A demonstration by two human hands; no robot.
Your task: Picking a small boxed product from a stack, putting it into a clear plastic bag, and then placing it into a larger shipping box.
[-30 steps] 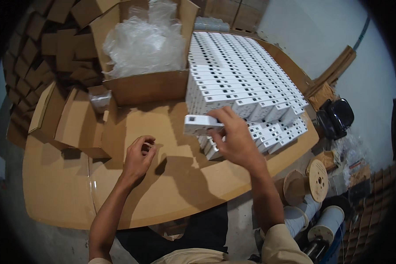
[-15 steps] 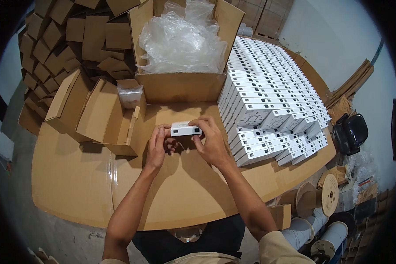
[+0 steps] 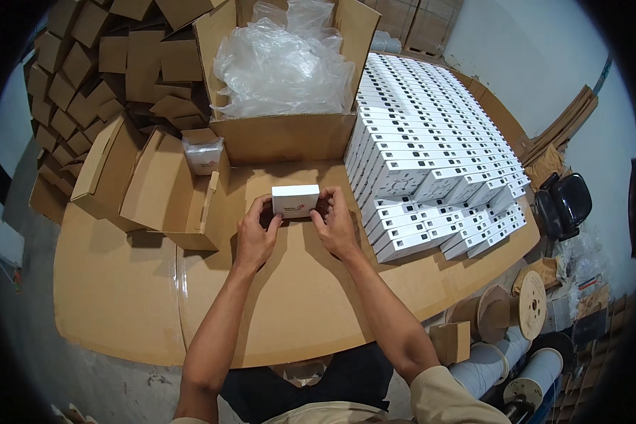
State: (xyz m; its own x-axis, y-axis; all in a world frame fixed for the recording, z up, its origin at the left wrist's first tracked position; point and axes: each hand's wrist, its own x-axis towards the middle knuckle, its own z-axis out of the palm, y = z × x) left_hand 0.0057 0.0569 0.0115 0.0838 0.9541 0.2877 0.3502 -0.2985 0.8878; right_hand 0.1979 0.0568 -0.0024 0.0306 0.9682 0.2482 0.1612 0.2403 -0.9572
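Note:
A small white box (image 3: 295,201) with a little red print on its face stands upright between my hands, above the cardboard-covered table (image 3: 290,283). My left hand (image 3: 256,233) grips its left edge, thumb on the front face. The right edge is held by my right hand (image 3: 334,225), with the thumb at the lower corner and the fingers partly behind. Left of my hands an open cardboard carton (image 3: 159,191) holds a plastic-wrapped white pack (image 3: 204,157) at its far end. To the right, many like white boxes (image 3: 417,177) are stacked in rows.
Behind my hands stands a large open carton (image 3: 283,138) full of clear plastic bags (image 3: 283,67). Folded brown cartons (image 3: 127,60) are heaped at the far left. A black chair (image 3: 563,207) and cable spools (image 3: 532,304) are on the right, beyond the table edge.
The white box has been turned: its narrow side with dark labels faced me before, and now its broad printed face does. Both hands have shifted to its two side edges.

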